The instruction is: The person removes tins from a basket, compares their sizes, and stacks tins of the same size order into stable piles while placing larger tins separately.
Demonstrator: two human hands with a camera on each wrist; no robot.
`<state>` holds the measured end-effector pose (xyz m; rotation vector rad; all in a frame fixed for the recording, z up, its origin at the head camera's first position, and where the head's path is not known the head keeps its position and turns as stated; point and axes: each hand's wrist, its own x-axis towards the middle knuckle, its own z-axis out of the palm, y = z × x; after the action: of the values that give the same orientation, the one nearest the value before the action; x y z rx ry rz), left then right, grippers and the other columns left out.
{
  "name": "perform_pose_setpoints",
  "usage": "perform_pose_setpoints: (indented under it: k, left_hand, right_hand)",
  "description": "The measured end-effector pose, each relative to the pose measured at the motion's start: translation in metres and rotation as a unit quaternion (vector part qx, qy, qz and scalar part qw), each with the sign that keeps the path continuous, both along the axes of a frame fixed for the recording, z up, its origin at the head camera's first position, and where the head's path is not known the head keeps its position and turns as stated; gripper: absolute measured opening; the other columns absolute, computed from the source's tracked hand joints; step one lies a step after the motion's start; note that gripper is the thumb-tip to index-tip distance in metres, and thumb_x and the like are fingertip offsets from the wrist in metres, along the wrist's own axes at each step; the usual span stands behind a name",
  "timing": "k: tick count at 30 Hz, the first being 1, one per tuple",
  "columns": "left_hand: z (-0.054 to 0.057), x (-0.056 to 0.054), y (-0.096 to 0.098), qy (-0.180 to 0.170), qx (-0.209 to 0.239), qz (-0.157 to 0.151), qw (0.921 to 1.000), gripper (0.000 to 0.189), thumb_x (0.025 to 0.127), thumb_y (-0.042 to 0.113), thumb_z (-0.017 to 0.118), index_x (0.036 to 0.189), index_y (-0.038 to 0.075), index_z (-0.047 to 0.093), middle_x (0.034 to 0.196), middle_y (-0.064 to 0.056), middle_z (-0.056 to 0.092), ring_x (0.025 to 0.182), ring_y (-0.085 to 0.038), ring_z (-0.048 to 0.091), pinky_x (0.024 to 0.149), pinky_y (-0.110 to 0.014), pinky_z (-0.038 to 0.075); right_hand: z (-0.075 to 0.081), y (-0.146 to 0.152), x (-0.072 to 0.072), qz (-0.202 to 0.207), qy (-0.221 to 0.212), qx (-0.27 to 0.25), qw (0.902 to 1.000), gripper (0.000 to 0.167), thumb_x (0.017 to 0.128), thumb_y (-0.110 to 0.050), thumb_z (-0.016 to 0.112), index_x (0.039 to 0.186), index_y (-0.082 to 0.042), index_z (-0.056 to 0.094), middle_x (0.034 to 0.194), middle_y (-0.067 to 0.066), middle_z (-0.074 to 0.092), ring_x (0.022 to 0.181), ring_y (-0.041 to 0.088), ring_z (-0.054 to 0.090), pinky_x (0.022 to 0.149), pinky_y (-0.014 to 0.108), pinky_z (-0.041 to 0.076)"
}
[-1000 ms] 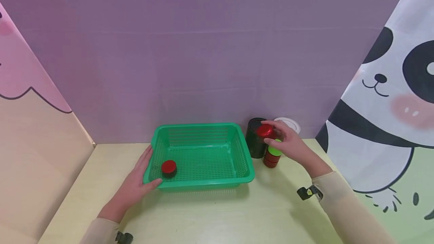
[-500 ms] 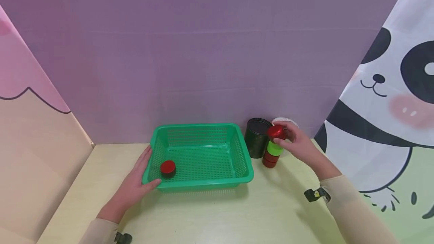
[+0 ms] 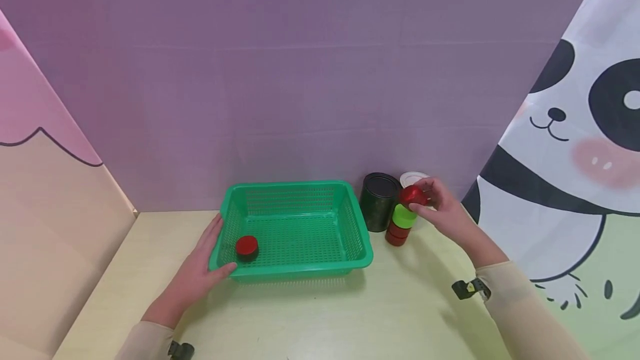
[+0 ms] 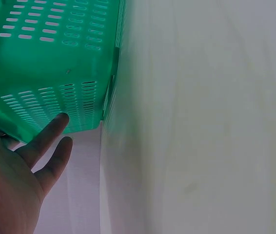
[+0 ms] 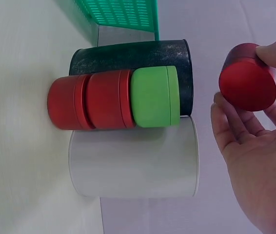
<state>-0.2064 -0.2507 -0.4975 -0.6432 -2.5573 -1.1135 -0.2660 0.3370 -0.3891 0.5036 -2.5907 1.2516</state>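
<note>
In the head view my left hand [image 3: 199,268] lies along the left side of a green plastic basket [image 3: 300,267], fingers straight and thumb at the front corner rim. Some of those fingers [image 4: 48,139] show beside the slotted wall in the left wrist view. My right hand [image 3: 442,213] pinches a small shiny red tin [image 5: 247,83] between thumb and fingers, tilted and apart from the stack. Just below and left of it stands a stack of small tins: a green tin [image 5: 152,97] on top of two red tins [image 5: 106,100]. Another red tin [image 3: 247,248] sits inside the basket, front left.
Behind the stack, a tall black can [image 3: 378,204] stands close to the basket's right side. Beside it is a white can [image 5: 135,158], partly hidden in the head view. A purple backdrop [image 3: 300,82] rises at the table's [image 3: 320,321] back edge.
My right hand has carried the red tin rightward, from in front of the black can to above and right of the green tin. The left hand stays at the basket.
</note>
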Motion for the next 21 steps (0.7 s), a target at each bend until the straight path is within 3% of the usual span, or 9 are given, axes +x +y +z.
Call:
perform_pose_setpoints:
  k: [6,11,21]
  left_hand:
    - [-0.0011,-0.0010,0.0007,0.002,0.003,0.000,1.0000,0.102,0.099,0.029,0.079,0.178,0.008,0.017,0.186,-0.010,0.011,0.165,-0.050,0.020,0.115,-0.084,0.035]
    - [-0.0025,-0.0028,-0.0001,0.005,0.001,0.000,1.0000,0.103,0.099,0.030,0.079,0.178,0.010,0.016,0.186,-0.009,0.010,0.166,-0.048,0.020,0.115,-0.083,0.035]
    - [-0.0014,-0.0010,0.0003,0.012,0.008,-0.007,0.9999,0.102,0.099,0.029,0.079,0.177,0.007,0.018,0.185,-0.011,0.012,0.165,-0.050,0.022,0.114,-0.084,0.035]
  right_hand:
    - [-0.0004,0.0041,-0.0016,0.008,0.028,0.017,0.9994,0.048,0.106,-0.012,0.075,0.151,-0.008,0.060,0.127,0.013,0.068,0.112,0.021,0.064,0.090,0.015,0.053]
    - [0.0004,0.0047,-0.0033,0.011,0.052,0.031,0.9981,0.053,0.105,-0.009,0.075,0.156,-0.009,0.061,0.131,0.012,0.063,0.113,0.016,0.059,0.093,0.014,0.050]
    - [-0.0019,0.0046,-0.0027,-0.008,0.061,0.088,0.9942,0.056,0.104,-0.010,0.075,0.159,-0.017,0.062,0.122,0.010,0.056,0.112,0.024,0.051,0.087,0.022,0.050]
